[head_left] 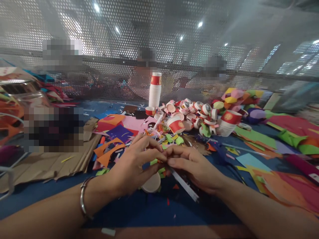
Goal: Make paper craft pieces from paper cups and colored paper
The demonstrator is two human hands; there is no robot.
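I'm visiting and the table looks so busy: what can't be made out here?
All in the head view:
- What the left hand and right hand have between their fingertips: hidden by fingers.
- Pale disc: upper part covered by the left hand.
- Magenta item: end cut off by right edge.
- Tall cup stack: emblem too small.

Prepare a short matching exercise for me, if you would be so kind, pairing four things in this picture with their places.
1. Silver bracelet
2. Tall cup stack
3. Brown cardboard
4. White strip

A. Beside the right hand
B. Around the left wrist
C. On the table's left side
D. Upright, toward the back

Pairs: 1-B; 2-D; 3-C; 4-A
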